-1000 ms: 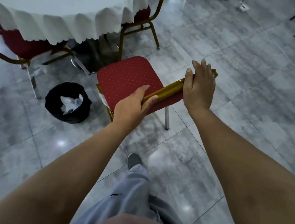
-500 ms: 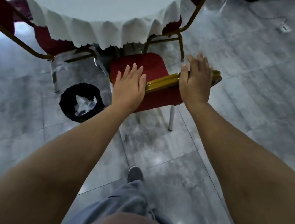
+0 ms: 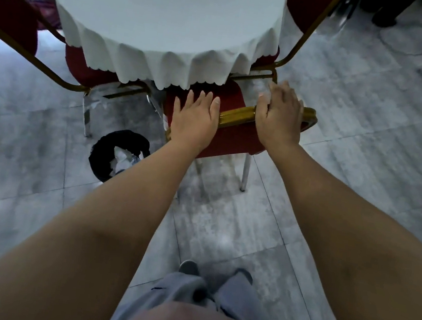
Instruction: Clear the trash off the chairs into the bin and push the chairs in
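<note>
Head view looked down on the round table [image 3: 164, 13], draped in a white scalloped cloth, standing on a grey tiled floor [image 3: 364, 157]. Three red, gold-framed chairs ringed its near side. The chair at the left [image 3: 14, 21] and the chair at the right [image 3: 310, 10] sat close against the cloth. The near chair [image 3: 236, 136] had its seat partly under the cloth's hem, its back rail toward the person, so the push looked nearly finished, though perhaps not fully home.

No trash showed on any visible seat; most of each seat was hidden, so I could not be sure. The black bin [image 3: 104, 152] stood on the floor just left of the near chair, holding crumpled white paper and what seemed a plastic bottle, which suggested the clearing was done here.

Left hand [image 3: 194, 123] lay flat on the chair back, fingers straight and spread, gripping nothing. Right hand [image 3: 279, 115] rested over the gold rail, fingers loosely curved on top; whether they closed around it I could not tell.
</note>
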